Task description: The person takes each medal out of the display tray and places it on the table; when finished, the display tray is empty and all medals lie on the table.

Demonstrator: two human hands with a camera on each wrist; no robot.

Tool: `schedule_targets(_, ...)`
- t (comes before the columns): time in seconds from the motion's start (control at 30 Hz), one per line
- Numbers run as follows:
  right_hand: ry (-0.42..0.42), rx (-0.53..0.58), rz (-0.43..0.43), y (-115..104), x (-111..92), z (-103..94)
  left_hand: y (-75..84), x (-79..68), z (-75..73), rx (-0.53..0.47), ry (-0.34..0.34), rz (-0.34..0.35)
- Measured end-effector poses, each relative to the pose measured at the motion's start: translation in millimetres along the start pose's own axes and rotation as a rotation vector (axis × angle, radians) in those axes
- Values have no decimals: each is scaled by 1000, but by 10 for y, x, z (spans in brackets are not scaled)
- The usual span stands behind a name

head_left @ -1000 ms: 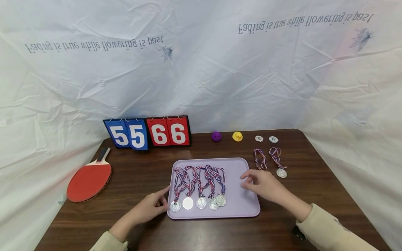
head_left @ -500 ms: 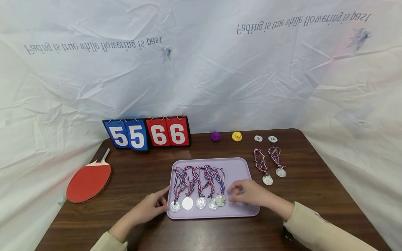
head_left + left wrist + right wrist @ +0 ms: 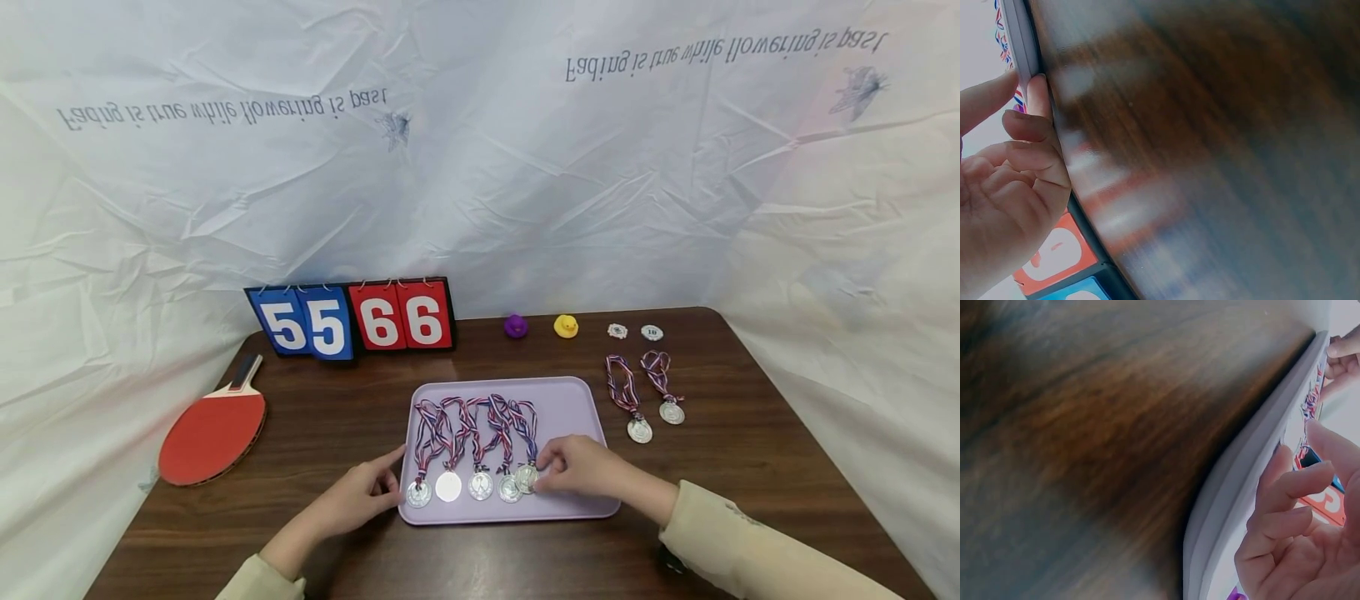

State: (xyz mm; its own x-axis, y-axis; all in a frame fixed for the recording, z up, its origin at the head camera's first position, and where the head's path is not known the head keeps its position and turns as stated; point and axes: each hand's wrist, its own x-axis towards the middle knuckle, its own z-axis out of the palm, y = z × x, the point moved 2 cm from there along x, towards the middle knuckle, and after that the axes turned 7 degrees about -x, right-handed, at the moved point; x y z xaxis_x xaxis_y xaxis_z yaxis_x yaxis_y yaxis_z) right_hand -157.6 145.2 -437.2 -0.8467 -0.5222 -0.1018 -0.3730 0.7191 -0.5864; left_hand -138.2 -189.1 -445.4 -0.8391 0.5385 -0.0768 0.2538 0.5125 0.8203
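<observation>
Got the right hand over the right part of the tray, down at the edge of the end medal, thumb and index bent in toward each other with a narrow gap between the tips; can't tell whether actually pinching it or just touching it; got the left hand on the tray's left side, index out straight, thumb spread well away from it toward the front corner, both up against the rim; see cream sleeves behind both wrists. Can count five medals on the tray, silver, lined up along the front with red, white and blue ribbons bunched out behind; see the end medal overlapping the next medal, then three more medals going left, slightly apart. Off the tray, find a loose medal on the desk just past the right side, plus a second loose medal beside it, a bit farther back, both with ribbons. Along the back edge, see a purple duck, a yellow duck and two chips, left to right; farther left, a scoreboard showing 55 in blue and 66 in red; nearer on that side, a red paddle lying flat, handle pointing away; behind it all, white cloth printed with flipped lettering.
</observation>
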Motion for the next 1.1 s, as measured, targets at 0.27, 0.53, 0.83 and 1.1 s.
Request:
schedule_targets(0.27,24,-55,23,-12,25,33,-5,4,-2,14,0,-13)
schedule_targets(0.53,29,-66,33,-13,45,48,-19,-1,-2,25,-2,-25)
schedule_targets(0.83,51,-100,61,6,79,63,-22,-3,-7,35,0,-23)
schedule_targets(1.1,47,-99,65,-14,98,66,-9,0,1,30,1,-27)
